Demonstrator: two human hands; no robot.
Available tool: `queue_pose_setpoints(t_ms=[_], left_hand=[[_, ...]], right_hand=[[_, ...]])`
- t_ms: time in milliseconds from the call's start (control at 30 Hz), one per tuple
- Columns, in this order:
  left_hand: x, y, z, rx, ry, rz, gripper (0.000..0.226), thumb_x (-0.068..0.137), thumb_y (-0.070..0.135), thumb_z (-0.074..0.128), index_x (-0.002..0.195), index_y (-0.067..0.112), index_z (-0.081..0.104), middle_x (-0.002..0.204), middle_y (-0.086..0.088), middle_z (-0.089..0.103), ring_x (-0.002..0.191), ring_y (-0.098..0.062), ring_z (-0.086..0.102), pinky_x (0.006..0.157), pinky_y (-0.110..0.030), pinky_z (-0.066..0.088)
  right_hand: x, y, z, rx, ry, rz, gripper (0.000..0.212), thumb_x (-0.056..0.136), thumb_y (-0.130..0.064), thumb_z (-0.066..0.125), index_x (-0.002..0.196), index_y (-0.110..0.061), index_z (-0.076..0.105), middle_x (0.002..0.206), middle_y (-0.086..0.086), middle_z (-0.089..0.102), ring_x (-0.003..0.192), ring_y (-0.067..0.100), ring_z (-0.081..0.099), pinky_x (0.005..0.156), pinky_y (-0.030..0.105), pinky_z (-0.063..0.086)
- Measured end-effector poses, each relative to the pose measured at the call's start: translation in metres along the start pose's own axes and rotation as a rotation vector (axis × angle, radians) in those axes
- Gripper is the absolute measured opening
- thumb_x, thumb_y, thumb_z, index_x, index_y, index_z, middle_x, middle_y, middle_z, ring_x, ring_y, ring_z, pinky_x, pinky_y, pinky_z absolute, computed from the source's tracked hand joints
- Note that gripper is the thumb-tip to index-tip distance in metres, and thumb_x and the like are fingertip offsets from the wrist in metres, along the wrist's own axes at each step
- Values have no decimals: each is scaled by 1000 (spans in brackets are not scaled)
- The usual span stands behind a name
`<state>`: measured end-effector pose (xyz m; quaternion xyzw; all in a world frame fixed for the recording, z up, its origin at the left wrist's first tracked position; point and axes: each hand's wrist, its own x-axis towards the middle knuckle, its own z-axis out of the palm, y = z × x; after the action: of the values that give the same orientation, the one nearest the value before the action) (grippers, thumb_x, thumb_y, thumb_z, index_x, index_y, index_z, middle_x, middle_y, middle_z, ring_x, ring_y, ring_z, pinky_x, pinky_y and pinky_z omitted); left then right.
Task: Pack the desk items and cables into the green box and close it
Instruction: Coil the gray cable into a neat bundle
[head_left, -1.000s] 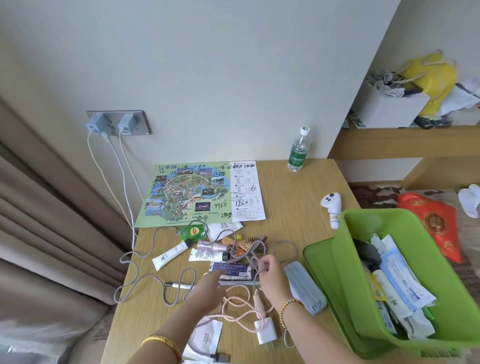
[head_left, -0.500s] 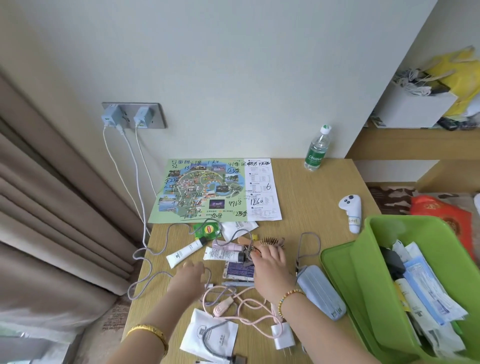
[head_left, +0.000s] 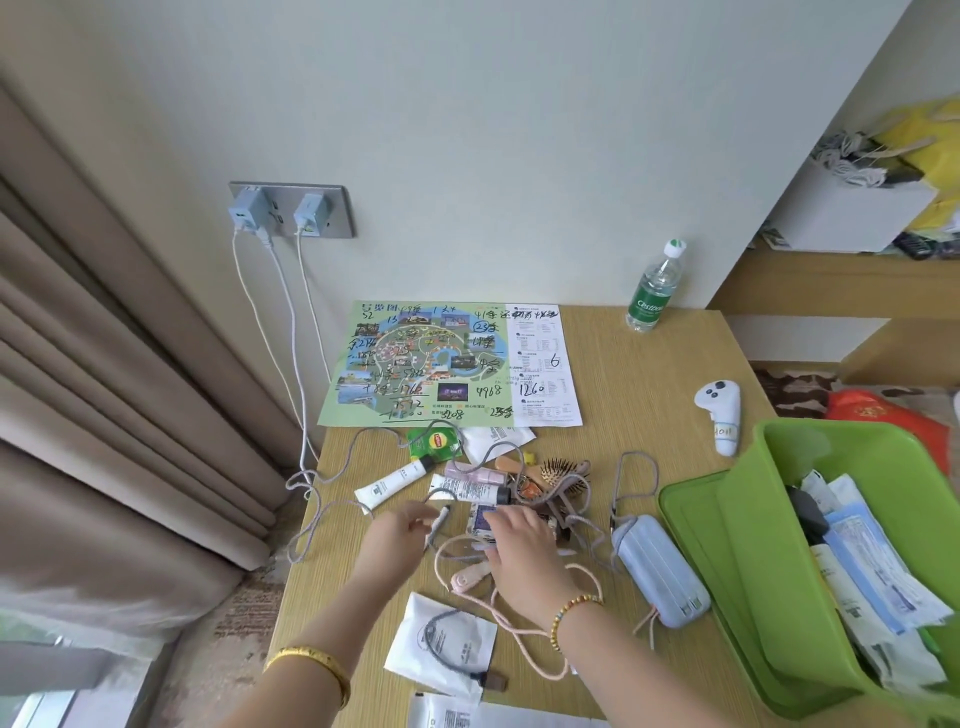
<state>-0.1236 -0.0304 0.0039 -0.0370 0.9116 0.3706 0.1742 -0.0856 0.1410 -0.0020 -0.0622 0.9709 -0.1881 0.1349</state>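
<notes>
The green box (head_left: 779, 519) stands tilted at the right on its green lid (head_left: 685, 525), with papers and packets inside. My left hand (head_left: 395, 538) pinches the plug end of a grey cable (head_left: 332, 470) that trails to the desk's left edge. My right hand (head_left: 519, 545) lies palm down on a pile of a pink cable (head_left: 524, 654) and a small purple packet (head_left: 483, 514); its palm hides any grip. Around them lie a white tube (head_left: 395, 483), a pink tube (head_left: 472, 474), a hairbrush (head_left: 563, 475) and a blue-grey case (head_left: 660, 571).
A park map (head_left: 441, 364) lies at the back, with a water bottle (head_left: 654, 291) and a white controller (head_left: 719, 410) to its right. Two chargers sit in the wall socket (head_left: 291, 210). A white sachet (head_left: 441, 644) with a short black cable lies near the front edge. Curtains hang on the left.
My view has shifted left. Both hands have come down from a lifted cable onto the pile, and my left hand now holds the grey cable's plug end.
</notes>
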Motion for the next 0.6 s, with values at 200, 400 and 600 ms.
queue_pose_setpoints(t_ms=[200,400,600], left_hand=[[-12,48,-24,-493,-112,19,38,80,-11,43,72,15,69,66,-1,67,59,-3,60,59,-9,46],[-24,77,-40,-854,-129,47,37,83,-14,35,68,3,64,50,-4,57,42,-5,50,41,-11,37],[-22,90,-58,-983,14,44,37,85,-13,35,63,8,57,41,2,52,34,-6,39,35,-14,29]], right_hand=[[6,-11,-13,619,-38,243,52,96,-30,45,143,-21,26,141,1,40,126,17,41,96,26,43],[1,-16,-33,650,15,245,22,95,-29,46,97,-15,63,86,4,64,75,17,57,68,30,47],[-4,-9,-62,791,278,373,27,100,-21,32,93,-11,57,76,-2,57,62,12,50,52,22,36]])
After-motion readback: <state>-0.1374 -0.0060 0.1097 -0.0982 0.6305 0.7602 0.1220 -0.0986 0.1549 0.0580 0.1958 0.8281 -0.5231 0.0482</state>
